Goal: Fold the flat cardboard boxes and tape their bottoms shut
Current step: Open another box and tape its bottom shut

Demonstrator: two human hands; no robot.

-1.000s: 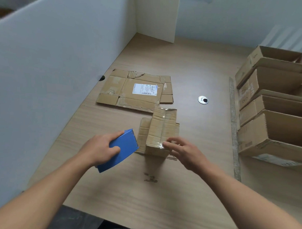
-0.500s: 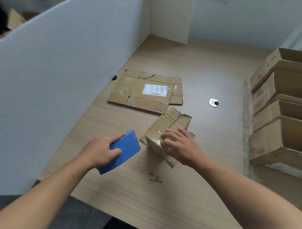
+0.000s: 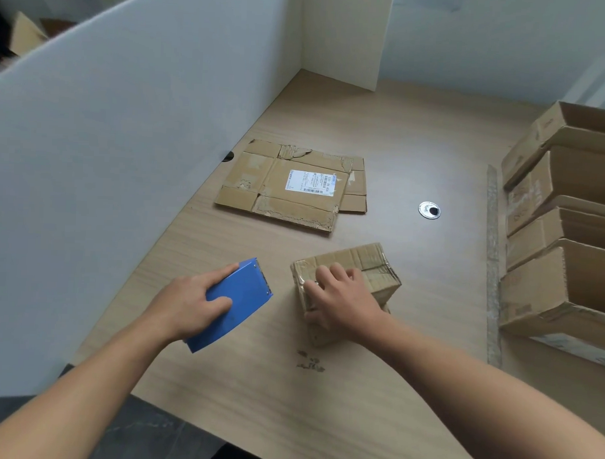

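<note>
desk (image 3: 417, 137): left grip (image 3: 189, 301) holds dispenser (image 3: 244, 294), right (image 3: 343, 299) box (image 3: 375, 266)

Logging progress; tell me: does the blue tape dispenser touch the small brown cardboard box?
No, bare table shows between the blue tape dispenser and the small brown cardboard box.

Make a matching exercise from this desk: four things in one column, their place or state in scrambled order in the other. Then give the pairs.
Things
1. blue tape dispenser
2. small folded box
3. flat cardboard
4. open boxes

Place or state
A. lined up at the right edge of the desk
B. gripped by the left hand
C. lying flat, white label facing up
D. held under the right hand

Pairs: 1-B, 2-D, 3-C, 4-A
</note>
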